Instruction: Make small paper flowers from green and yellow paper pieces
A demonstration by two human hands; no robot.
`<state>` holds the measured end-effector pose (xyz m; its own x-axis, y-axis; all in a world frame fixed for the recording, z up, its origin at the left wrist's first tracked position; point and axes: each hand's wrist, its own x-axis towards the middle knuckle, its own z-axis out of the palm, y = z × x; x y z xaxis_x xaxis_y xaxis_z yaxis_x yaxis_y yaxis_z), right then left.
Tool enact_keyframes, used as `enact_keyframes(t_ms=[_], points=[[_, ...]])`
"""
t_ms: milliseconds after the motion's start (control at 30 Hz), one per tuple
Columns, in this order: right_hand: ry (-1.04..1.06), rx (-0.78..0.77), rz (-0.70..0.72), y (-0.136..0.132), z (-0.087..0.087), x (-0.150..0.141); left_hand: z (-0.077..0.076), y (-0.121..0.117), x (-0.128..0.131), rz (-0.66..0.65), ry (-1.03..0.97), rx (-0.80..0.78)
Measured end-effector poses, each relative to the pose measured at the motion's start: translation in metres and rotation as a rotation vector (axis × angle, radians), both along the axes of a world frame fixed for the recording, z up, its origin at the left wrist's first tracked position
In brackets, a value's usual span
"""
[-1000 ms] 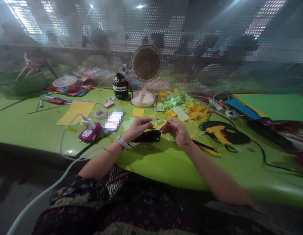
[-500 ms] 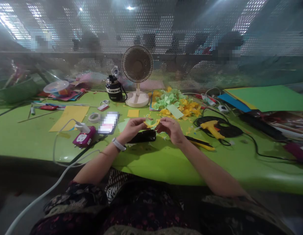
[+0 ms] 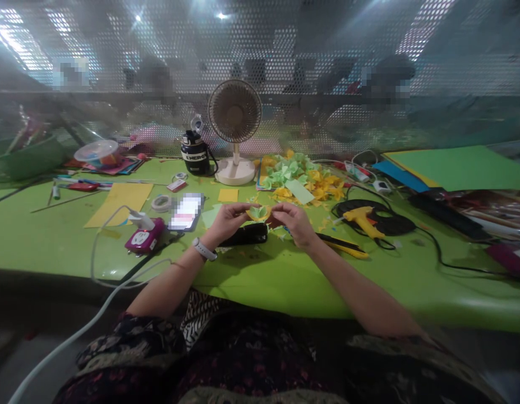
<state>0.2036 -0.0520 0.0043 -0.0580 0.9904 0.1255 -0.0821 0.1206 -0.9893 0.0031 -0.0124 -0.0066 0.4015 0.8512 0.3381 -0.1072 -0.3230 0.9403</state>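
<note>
Paper cutout (image 3: pixel 258 212), yellow with green showing at its middle, has its long axis running roughly level, left to right across the person's front, with its ends curving slightly upward. In the head view it sits between the two hands, held up above a black case (image 3: pixel 245 234). The left hand (image 3: pixel 228 220), with a white-strapped smartwatch (image 3: pixel 204 249) at its wrist, is partly closed, its fingers and thumb pinching the cutout's left end. The right hand (image 3: pixel 294 221) is curled the same way, its fingertips (image 3: pixel 275 212) at the cutout's right end. Beyond the hands, a heap of green and yellow paper scraps (image 3: pixel 299 179) lies on the green table (image 3: pixel 41 235), near a desk fan (image 3: pixel 234 112). A yellow glue gun (image 3: pixel 360 220) rests to the right, above a slim yellow-and-black tool (image 3: pixel 344 247) near the right hand. A white roll of tape (image 3: pixel 162 202) and a pink power socket (image 3: pixel 141 237) lie to the left.
</note>
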Motion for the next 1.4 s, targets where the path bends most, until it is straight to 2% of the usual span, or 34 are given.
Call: enact_keyframes(t_ms=[600, 733, 800, 967, 1067, 1233, 1400], points=[[0.011, 0.03, -0.002, 0.002, -0.002, 0.001, -0.006, 0.004, -0.001, 0.036, 0.076, 0.099], [-0.074, 0.051, 0.032, 0.002, -0.003, 0.003, -0.008, 0.004, -0.001, 0.028, 0.119, 0.164], [-0.202, 0.13, 0.038, 0.002, -0.004, 0.004, -0.009, 0.004, -0.002, 0.048, 0.146, 0.198], [-0.692, 0.58, -0.106, 0.002, -0.01, 0.009, -0.011, 0.005, -0.004, 0.13, 0.224, 0.366], [-0.887, 0.757, -0.176, 0.003, -0.013, 0.011, -0.012, 0.005, -0.005, 0.153, 0.283, 0.488], [-1.081, 0.89, -0.189, 0.005, -0.014, 0.014, -0.013, 0.005, -0.007, 0.2, 0.351, 0.678], [-1.14, 0.914, -0.17, 0.006, -0.016, 0.013, -0.012, 0.004, -0.006, 0.193, 0.401, 0.76]])
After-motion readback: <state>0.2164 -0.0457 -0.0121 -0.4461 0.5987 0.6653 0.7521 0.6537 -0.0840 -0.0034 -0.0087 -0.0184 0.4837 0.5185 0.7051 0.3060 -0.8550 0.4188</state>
